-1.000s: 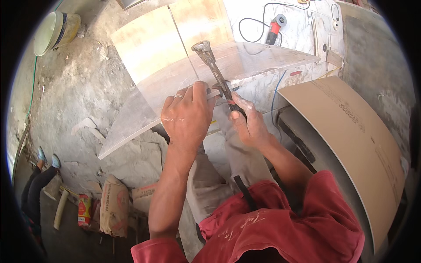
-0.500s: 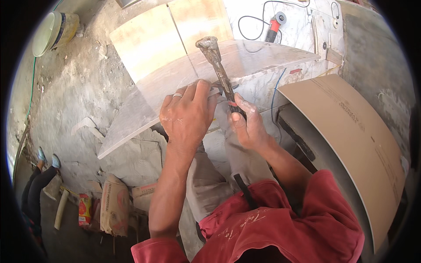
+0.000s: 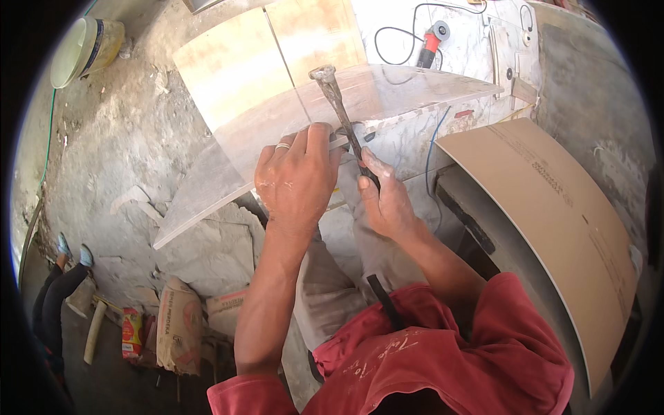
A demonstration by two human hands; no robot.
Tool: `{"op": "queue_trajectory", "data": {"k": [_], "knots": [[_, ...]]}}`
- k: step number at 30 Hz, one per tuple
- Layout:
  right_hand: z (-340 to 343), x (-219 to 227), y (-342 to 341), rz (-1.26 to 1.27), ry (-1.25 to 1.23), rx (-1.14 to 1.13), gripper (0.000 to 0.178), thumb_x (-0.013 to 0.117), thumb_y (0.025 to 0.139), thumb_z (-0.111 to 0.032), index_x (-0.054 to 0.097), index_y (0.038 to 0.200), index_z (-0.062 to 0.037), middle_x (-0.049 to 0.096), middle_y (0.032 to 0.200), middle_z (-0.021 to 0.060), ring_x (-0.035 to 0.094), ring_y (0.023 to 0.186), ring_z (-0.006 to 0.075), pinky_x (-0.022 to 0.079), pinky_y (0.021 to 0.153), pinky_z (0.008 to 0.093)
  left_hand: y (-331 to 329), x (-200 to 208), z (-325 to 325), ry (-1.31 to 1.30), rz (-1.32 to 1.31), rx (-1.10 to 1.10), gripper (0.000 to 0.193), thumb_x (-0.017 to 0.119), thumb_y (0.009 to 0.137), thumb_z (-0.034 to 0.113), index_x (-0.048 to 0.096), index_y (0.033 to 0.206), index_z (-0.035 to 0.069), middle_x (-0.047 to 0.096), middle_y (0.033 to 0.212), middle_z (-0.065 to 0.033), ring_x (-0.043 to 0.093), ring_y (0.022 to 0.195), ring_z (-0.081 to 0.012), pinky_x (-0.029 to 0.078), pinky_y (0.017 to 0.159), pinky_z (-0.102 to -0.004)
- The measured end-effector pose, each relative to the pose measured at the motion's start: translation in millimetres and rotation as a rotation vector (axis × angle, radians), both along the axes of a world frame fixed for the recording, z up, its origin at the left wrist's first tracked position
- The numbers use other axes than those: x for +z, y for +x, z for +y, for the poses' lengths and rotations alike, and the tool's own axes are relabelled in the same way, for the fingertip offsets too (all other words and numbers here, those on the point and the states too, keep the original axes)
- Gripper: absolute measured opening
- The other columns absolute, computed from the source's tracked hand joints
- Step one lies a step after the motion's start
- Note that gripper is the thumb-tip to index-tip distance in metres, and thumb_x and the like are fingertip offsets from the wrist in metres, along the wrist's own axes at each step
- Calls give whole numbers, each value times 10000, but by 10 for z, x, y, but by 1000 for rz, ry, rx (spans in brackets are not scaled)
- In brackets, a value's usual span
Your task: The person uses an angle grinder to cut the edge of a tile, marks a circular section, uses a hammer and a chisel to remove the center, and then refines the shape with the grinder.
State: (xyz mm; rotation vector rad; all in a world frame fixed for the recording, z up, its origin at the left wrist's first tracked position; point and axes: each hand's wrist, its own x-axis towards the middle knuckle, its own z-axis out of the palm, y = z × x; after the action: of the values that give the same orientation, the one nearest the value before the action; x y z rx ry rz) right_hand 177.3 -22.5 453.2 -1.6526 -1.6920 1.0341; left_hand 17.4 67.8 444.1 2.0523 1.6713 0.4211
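My right hand [image 3: 389,205] is closed around the lower end of a worn metal bar with a flared, round head [image 3: 335,99], which looks like a hammer. The bar slants up to the left, across the near edge of a large glossy pale tile [image 3: 200,183]. My left hand [image 3: 294,174] lies over that same edge, its fingers bent and pressed down on it; its fingertips are partly hidden. The bar crosses right beside my left index finger. A small dark piece [image 3: 370,136] sits at the tile's edge, just right of the bar.
Ahead lie wooden boards [image 3: 238,66] and a red angle grinder [image 3: 429,50] with its black cord. A big cardboard sheet [image 3: 553,221] leans at my right. To the left are a bucket [image 3: 76,52], a paper sack [image 3: 180,325] and a person's legs [image 3: 59,297].
The metal bar has shifted slightly left and down along with my right hand. My left hand stays on the tile's edge, nearly unmoved.
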Motion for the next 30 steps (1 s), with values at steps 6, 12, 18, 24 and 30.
{"op": "queue_trajectory", "data": {"k": [6,12,18,24,30], "knots": [[-68,-51,26,71,16,-41,386,519,1004,-88,427,1353,51,569,1315,287,621,1147,407,503,963,446,3,18,49,-64,49,5,189,777,760,227,633,866,166,712,773,7,679,680,-182,471,613,-329],[44,63,-35,-62,5,-20,357,520,1008,-104,440,1312,65,563,1319,310,618,1149,433,507,969,457,-13,-11,42,-58,53,16,218,781,755,229,616,877,158,708,761,-8,680,679,-186,472,618,-333],[96,123,-94,-128,-85,-27,384,513,1001,-85,425,1339,76,545,1337,324,609,1171,431,493,989,461,-4,-17,54,15,-27,13,176,710,734,165,538,763,141,592,658,1,627,641,-171,433,599,-319],[48,102,-78,-87,-217,-27,473,502,1030,-152,381,1417,93,566,1260,296,631,1048,332,486,932,417,-29,-31,16,-18,3,-14,160,680,746,133,521,745,149,590,650,3,631,632,-162,436,588,-313],[-2,10,-39,-150,-196,-40,486,481,1036,-155,361,1429,106,597,1111,226,575,781,168,503,723,336,-11,-33,36,-19,22,-14,145,657,762,115,517,742,148,599,661,11,637,647,-156,436,591,-311]]}}
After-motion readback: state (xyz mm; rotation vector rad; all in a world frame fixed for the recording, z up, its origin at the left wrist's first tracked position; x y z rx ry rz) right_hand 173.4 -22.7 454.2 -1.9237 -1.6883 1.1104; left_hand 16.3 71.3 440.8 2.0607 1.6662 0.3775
